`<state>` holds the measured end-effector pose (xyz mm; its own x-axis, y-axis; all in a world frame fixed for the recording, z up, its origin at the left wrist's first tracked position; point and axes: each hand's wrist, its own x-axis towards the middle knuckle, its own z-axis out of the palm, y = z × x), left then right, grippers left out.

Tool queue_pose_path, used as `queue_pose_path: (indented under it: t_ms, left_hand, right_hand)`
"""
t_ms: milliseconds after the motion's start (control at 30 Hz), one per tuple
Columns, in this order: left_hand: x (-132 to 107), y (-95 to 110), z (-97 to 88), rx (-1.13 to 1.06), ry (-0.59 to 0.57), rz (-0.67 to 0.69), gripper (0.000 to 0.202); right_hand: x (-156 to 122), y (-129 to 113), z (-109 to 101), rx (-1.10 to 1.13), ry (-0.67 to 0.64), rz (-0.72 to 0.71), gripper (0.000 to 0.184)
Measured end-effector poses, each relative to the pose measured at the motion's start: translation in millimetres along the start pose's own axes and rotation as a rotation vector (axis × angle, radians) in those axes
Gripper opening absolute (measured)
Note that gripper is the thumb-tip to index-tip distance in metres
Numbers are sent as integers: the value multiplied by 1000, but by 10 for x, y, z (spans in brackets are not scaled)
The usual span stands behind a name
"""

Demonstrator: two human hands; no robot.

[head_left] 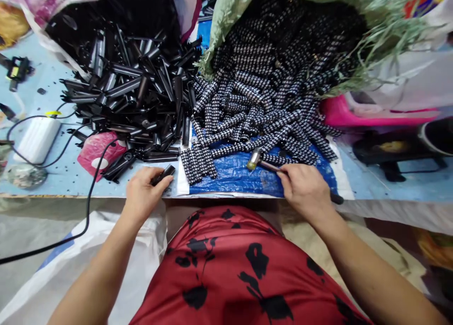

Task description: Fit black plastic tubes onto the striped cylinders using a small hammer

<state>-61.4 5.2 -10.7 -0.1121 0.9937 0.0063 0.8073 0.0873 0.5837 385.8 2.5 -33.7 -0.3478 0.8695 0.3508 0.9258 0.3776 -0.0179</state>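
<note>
My left hand (143, 185) is closed around a short black plastic tube (165, 174) at the table's front edge. My right hand (307, 187) grips a small hammer (269, 166) by its handle, and the hammer's yellowish end rests over a blue sheet (233, 171). A pile of glossy black plastic pieces (123, 86) lies beyond my left hand, spilling from a pink and white sack. Between my hands, several black-and-white patterned strips (198, 164) lie side by side. Behind them spreads a heap of similar patterned pieces (255, 98).
A green woven sack (230, 13) lies open behind the patterned heap. At left are a white power adapter (38, 138), a black cable (88, 207) and a pink pouch (101, 152). A pink tray (339, 112) and a black device (389, 148) stand at right.
</note>
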Motion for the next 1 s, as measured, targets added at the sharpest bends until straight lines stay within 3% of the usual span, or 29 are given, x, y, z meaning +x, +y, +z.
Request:
queue_pose_path:
  t_ms: [67, 167, 267, 300, 467, 600, 733, 800, 900, 1000]
  left_hand:
    - [72, 11, -17, -19, -82, -74, 37]
    - [128, 41, -1, -112, -137, -173, 41]
    - [141, 46, 41, -147, -136, -187, 43]
    - [138, 41, 54, -157, -138, -186, 43]
    - [120, 14, 92, -247, -151, -194, 40]
    - [198, 15, 63, -240, -180, -215, 40]
    - [342, 9, -20, -204, -327, -250, 47]
    - [412, 31, -33, -195, -388, -257, 50]
    - [483, 130, -2, -91, -377, -233, 46]
    - [409, 227, -95, 29, -313, -170, 35]
  right_hand:
    - [73, -127, -42, 99, 90, -36, 16]
    - [315, -508, -128, 352, 172, -128, 19]
    - [697, -967, -140, 548, 23, -257, 14]
    - [836, -1105, -121, 567, -16, -288, 15]
    - [1359, -1539, -9, 499, 78, -373, 24]
    - [1443, -1657, -69, 321, -135, -458, 24]
    - [1273, -1751, -145, 492, 14, -574, 28]
    - [1173, -1813, -143, 496, -16, -635, 27]
    - [1086, -1835, -137, 455, -123, -672, 25]
    - [997, -1601, -146, 599, -61, -699, 19]
